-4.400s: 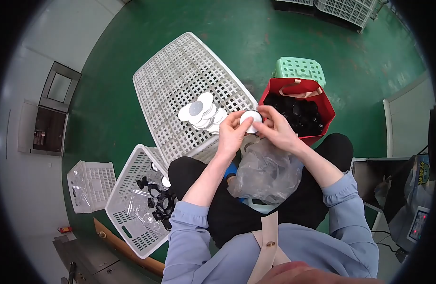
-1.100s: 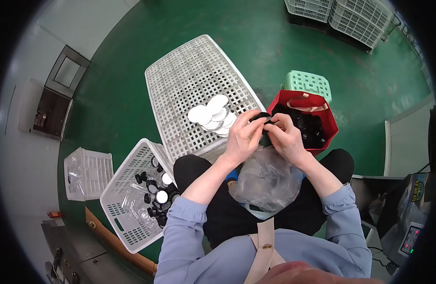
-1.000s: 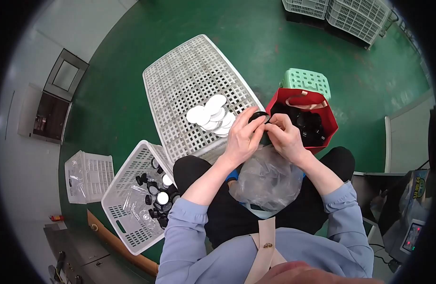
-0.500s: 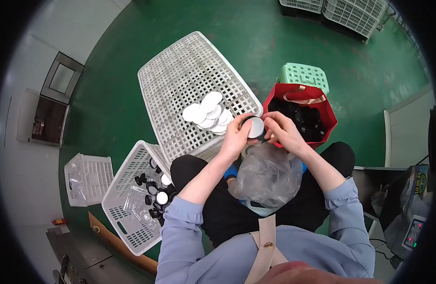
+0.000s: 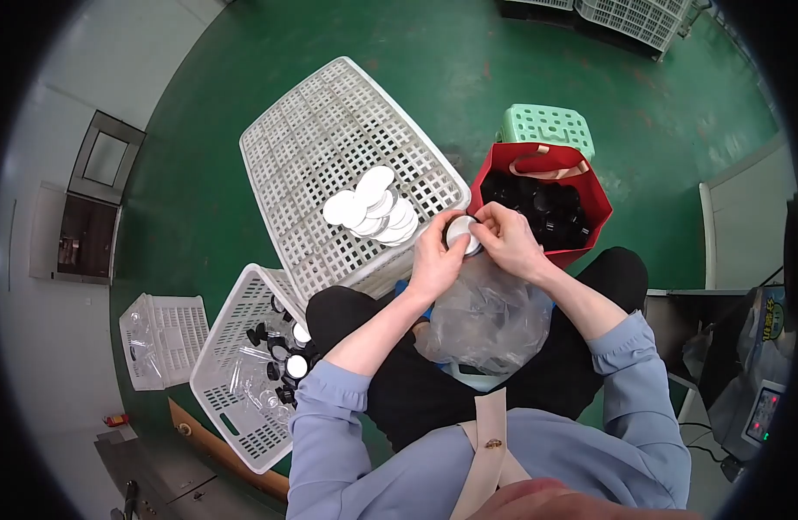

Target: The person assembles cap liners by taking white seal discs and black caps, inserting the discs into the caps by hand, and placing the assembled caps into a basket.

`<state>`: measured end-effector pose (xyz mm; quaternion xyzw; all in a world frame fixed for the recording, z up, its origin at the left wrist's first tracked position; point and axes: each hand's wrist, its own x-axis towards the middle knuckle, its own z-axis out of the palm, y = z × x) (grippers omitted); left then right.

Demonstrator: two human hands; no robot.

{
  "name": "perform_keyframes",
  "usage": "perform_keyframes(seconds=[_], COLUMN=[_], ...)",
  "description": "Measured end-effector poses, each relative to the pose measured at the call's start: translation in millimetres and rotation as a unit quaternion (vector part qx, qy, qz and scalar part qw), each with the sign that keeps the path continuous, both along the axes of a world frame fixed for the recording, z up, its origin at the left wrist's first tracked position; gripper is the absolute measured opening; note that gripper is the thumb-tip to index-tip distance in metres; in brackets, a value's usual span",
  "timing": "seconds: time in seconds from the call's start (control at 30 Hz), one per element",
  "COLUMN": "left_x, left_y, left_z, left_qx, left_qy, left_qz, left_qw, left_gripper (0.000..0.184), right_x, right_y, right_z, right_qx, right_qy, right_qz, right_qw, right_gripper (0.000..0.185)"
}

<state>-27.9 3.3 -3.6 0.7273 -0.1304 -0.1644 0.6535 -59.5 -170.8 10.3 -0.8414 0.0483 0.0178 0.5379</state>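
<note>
A black-edged cap [image 5: 463, 234], its white face turned up, sits between a worker's two bare hands above a clear bag [image 5: 492, 316] in the lap. The left hand [image 5: 437, 258] grips the cap from the left with its thumb at the near edge; the right hand [image 5: 511, 244] pinches it at the right edge with fingers bent. The near right corner of a white mesh crate [image 5: 316, 121] lies just beside the left hand, while a red bag [image 5: 600, 204] of black caps [image 5: 542, 204] stands close beyond the right hand, its rim rising around them. White discs [image 5: 370, 206] overlap in a loose pile on the crate's near half, leaving bare mesh toward its far edge. Green floor [image 5: 468, 69] opens beyond the crate, and a green stool [image 5: 550, 128] stands behind the red bag. At lower left, a white basket [image 5: 234, 347] holds more caps and clear plastic pieces. About a second earlier the cap was tipped on edge, showing its dark side; now its white face shows, and the right fingers, at its side half a second ago, reach over the edge. The disc pile looks unchanged.
</note>
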Motion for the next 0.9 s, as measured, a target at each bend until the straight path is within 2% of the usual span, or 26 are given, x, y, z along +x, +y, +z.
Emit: perform_keyframes(seconds=[0.07, 0.1, 0.2, 0.3, 0.4, 0.5, 0.6, 0.7, 0.77, 0.8, 0.83, 0.9], left_x=[2, 2, 2, 7, 1, 2, 2, 5, 8, 8, 7, 8], left_y=[1, 1, 1, 8, 6, 4, 1, 0, 1, 1, 1, 1], left_z=[2, 8, 13, 6, 18, 18, 24, 10, 12, 16, 11, 5], left_qx=[0.053, 0.079, 0.06, 0.139, 0.047, 0.167, 0.197, 0.13, 0.072, 0.044, 0.096, 0.177], left_qy=[-0.104, -0.156, -0.113, -0.14, 0.114, -0.014, -0.144, -0.16, -0.016, 0.057, 0.01, -0.193], left_qz=[0.02, 0.029, -0.003, -0.064, -0.084, -0.088, -0.053, 0.002, 0.023, 0.032, 0.027, 0.016], left_qw=[0.993, 0.984, 0.992, 0.978, 0.989, 0.982, 0.968, 0.978, 0.997, 0.997, 0.995, 0.965], left_gripper=[0.047, 0.048, 0.049, 0.049, 0.051, 0.05, 0.046, 0.044, 0.043, 0.042, 0.039, 0.037], right_x=[2, 2, -1, -4, -11, -10, -6, -4, -1, -2, -4, -6], right_y=[2, 2, 0, 1, 2, 1, 2, 4, 3, 6, 11, 18], right_z=[-2, -1, -2, -5, 6, 6, 4, 6, -6, -1, 6, 5], right_qx=[0.07, 0.066, 0.063, 0.068, 0.036, 0.011, 0.031, 0.053, 0.075, 0.028, -0.02, -0.159], right_qy=[-0.024, -0.023, -0.007, 0.026, 0.04, 0.029, 0.011, 0.012, 0.012, -0.026, -0.063, -0.096], right_qz=[-0.003, 0.007, 0.023, 0.01, 0.014, 0.016, 0.005, -0.008, -0.019, -0.018, -0.017, 0.001], right_qw=[0.997, 0.998, 0.998, 0.997, 0.998, 0.999, 0.999, 0.998, 0.997, 0.999, 0.998, 0.983], right_gripper=[0.022, 0.022, 0.021, 0.022, 0.024, 0.024, 0.023, 0.023, 0.024, 0.023, 0.022, 0.017])
